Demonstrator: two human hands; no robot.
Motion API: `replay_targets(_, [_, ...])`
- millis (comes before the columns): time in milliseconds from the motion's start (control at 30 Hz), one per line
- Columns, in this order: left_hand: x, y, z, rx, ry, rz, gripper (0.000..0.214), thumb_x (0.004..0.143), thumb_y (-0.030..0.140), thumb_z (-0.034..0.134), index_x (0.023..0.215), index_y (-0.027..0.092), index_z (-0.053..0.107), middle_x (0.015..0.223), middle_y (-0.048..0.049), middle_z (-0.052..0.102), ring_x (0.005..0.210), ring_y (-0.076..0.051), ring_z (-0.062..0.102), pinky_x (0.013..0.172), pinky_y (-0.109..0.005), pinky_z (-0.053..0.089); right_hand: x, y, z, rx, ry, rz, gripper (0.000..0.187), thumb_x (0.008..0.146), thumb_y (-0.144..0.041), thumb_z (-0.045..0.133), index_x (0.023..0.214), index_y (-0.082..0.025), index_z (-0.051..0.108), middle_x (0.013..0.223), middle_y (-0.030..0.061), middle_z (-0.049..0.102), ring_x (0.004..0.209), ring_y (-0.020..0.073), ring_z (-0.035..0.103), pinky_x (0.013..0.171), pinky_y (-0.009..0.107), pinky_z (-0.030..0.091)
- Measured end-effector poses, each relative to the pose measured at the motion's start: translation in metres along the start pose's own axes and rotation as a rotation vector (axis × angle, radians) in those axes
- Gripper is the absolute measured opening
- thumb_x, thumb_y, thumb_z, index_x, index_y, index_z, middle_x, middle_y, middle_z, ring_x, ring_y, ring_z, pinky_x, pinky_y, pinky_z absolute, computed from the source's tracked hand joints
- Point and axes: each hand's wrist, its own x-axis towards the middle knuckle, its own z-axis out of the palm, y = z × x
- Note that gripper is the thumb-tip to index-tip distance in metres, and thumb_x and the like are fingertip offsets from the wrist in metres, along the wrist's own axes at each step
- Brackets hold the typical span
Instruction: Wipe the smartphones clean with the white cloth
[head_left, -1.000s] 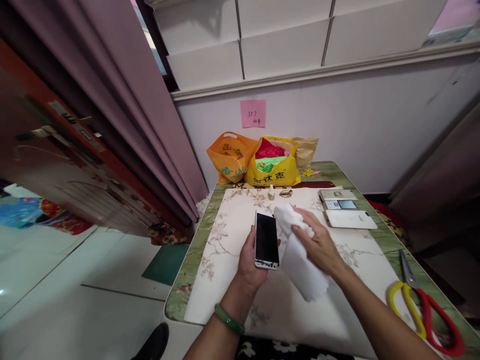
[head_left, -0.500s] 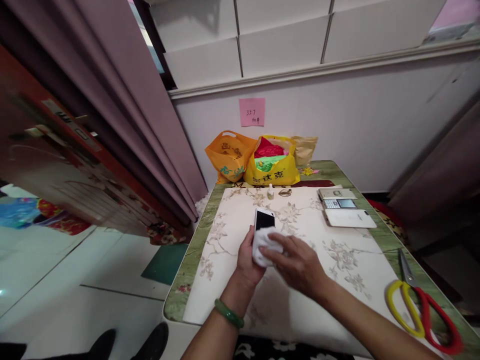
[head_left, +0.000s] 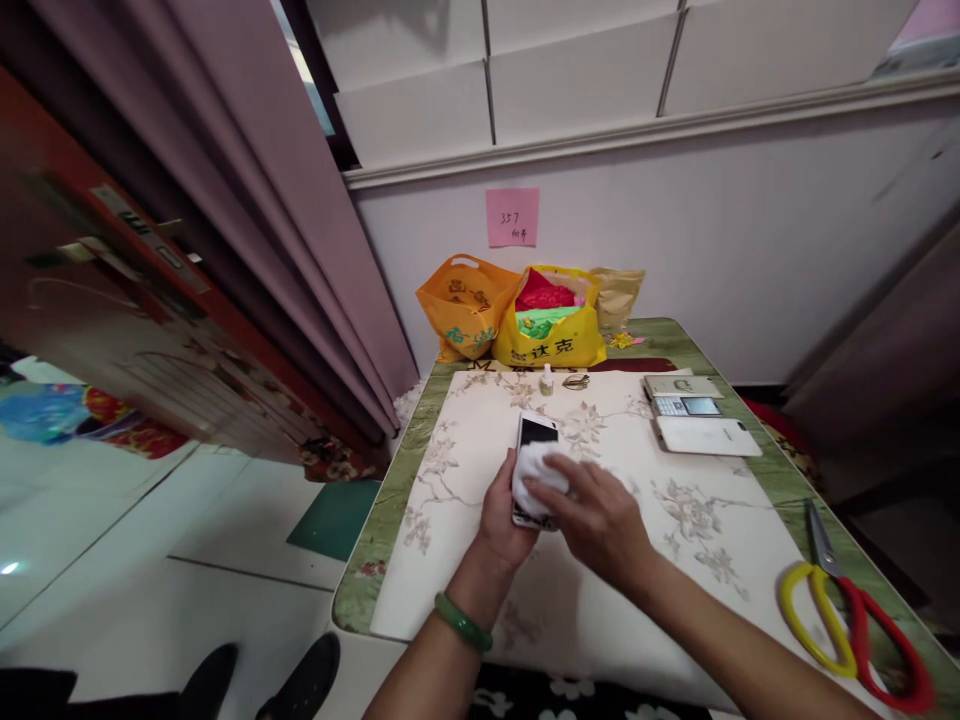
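My left hand [head_left: 501, 515] grips a white-framed smartphone [head_left: 537, 433] with a dark screen, held just above the floral mat [head_left: 465, 470]. My right hand [head_left: 596, 520] presses a bunched white cloth [head_left: 535, 466] onto the lower half of the screen, fingers closed on the cloth. Only the upper part of the screen shows. A green bangle [head_left: 463, 622] circles my left wrist.
Two more phones [head_left: 701, 420] lie at the mat's right back. Red-and-yellow scissors [head_left: 855, 610] rest at the right edge of the table [head_left: 780, 480]. Orange and yellow bags [head_left: 517, 320], a small bottle [head_left: 546, 380] and glasses [head_left: 576, 381] stand at the back. A curtain hangs left.
One second ago the cloth hung loose beside the phone; my right hand then bunched it and brought it onto the screen, where it has shifted slightly over the lower half.
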Motion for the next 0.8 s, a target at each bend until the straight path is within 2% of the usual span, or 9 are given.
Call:
replay_targets(100, [0.0, -0.01, 0.004, -0.009, -0.004, 0.023, 0.031, 0.093, 0.028, 0.049, 0.112, 0.01, 0.066, 0.104, -0.0091, 0.073, 0.096, -0.019, 0.068, 0.092, -0.03, 0.05, 0.027, 0.023, 0.003, -0.134, 0.016, 0.163, 0.042, 0.083, -0.011, 0.056, 0.118, -0.032, 0.063, 0.126, 0.0066, 0.056, 0.093, 0.0226, 0.054, 0.074, 0.034, 0.045])
replay_targets(167, [-0.001, -0.009, 0.004, -0.003, -0.011, 0.02, 0.032, 0.093, 0.028, 0.049, 0.114, 0.01, 0.065, 0.104, -0.0087, 0.073, 0.098, -0.019, 0.068, 0.093, -0.03, 0.049, 0.032, 0.023, 0.004, -0.163, 0.017, 0.217, 0.044, 0.081, -0.01, 0.057, 0.119, -0.03, 0.063, 0.127, 0.0085, 0.055, 0.094, 0.0235, 0.053, 0.075, 0.034, 0.046])
replay_targets(267, [-0.001, 0.006, -0.001, -0.008, 0.014, 0.03, 0.036, 0.093, 0.035, 0.049, 0.109, 0.009, 0.067, 0.093, -0.0097, 0.075, 0.087, -0.02, 0.07, 0.089, -0.032, 0.052, 0.013, -0.003, 0.004, -0.073, -0.007, 0.111, 0.046, 0.083, -0.009, 0.052, 0.124, -0.029, 0.06, 0.129, 0.0096, 0.053, 0.092, 0.0229, 0.053, 0.077, 0.035, 0.046])
replay_targets(367, [-0.001, 0.017, -0.009, -0.018, 0.039, -0.021, 0.047, 0.092, 0.046, 0.047, 0.103, 0.005, 0.068, 0.084, -0.0125, 0.074, 0.08, -0.023, 0.07, 0.084, -0.037, 0.054, -0.014, -0.027, 0.002, 0.075, -0.048, -0.011, 0.048, 0.083, -0.008, 0.048, 0.125, -0.027, 0.059, 0.131, 0.0095, 0.052, 0.092, 0.0224, 0.053, 0.078, 0.036, 0.047])
replay_targets(467, [0.001, 0.013, -0.012, -0.027, 0.038, 0.006, 0.045, 0.092, 0.044, 0.048, 0.104, 0.005, 0.068, 0.086, -0.0125, 0.074, 0.081, -0.022, 0.07, 0.081, -0.034, 0.054, -0.017, -0.024, 0.003, 0.073, -0.039, 0.006, 0.045, 0.084, -0.008, 0.049, 0.12, -0.03, 0.062, 0.127, 0.0072, 0.055, 0.09, 0.0209, 0.054, 0.076, 0.034, 0.047])
replay_targets(567, [0.001, 0.001, -0.011, -0.023, -0.002, 0.047, 0.037, 0.093, 0.036, 0.048, 0.115, 0.01, 0.065, 0.099, -0.01, 0.074, 0.089, -0.02, 0.069, 0.088, -0.035, 0.052, 0.004, 0.005, 0.005, -0.039, -0.061, 0.163, 0.044, 0.083, -0.01, 0.051, 0.118, -0.033, 0.064, 0.127, 0.0055, 0.056, 0.093, 0.0217, 0.055, 0.074, 0.033, 0.047])
replay_targets(667, [-0.003, -0.005, -0.014, 0.0, -0.075, 0.0, 0.038, 0.094, 0.038, 0.045, 0.122, 0.017, 0.06, 0.11, -0.0101, 0.071, 0.105, -0.026, 0.065, 0.095, -0.052, 0.046, 0.025, 0.038, -0.003, -0.055, -0.094, 0.396, 0.044, 0.08, -0.013, 0.054, 0.119, -0.03, 0.065, 0.134, 0.0076, 0.052, 0.103, 0.0267, 0.054, 0.078, 0.037, 0.047])
replay_targets(733, [-0.007, -0.001, -0.018, 0.023, -0.134, -0.036, 0.041, 0.095, 0.042, 0.043, 0.123, 0.018, 0.059, 0.117, -0.0124, 0.068, 0.114, -0.032, 0.059, 0.094, -0.061, 0.043, 0.032, 0.056, -0.014, 0.114, -0.078, 0.545, 0.048, 0.079, -0.018, 0.055, 0.124, -0.03, 0.061, 0.137, 0.0076, 0.049, 0.109, 0.0281, 0.053, 0.082, 0.039, 0.046])
replay_targets(800, [-0.01, 0.004, -0.022, 0.061, -0.21, -0.085, 0.046, 0.095, 0.047, 0.04, 0.123, 0.017, 0.059, 0.124, -0.0156, 0.064, 0.119, -0.036, 0.055, 0.089, -0.065, 0.044, 0.032, 0.069, -0.027, 0.474, -0.12, 0.681, 0.056, 0.078, -0.025, 0.056, 0.134, -0.031, 0.052, 0.133, 0.0061, 0.053, 0.105, 0.0259, 0.056, 0.081, 0.036, 0.047])
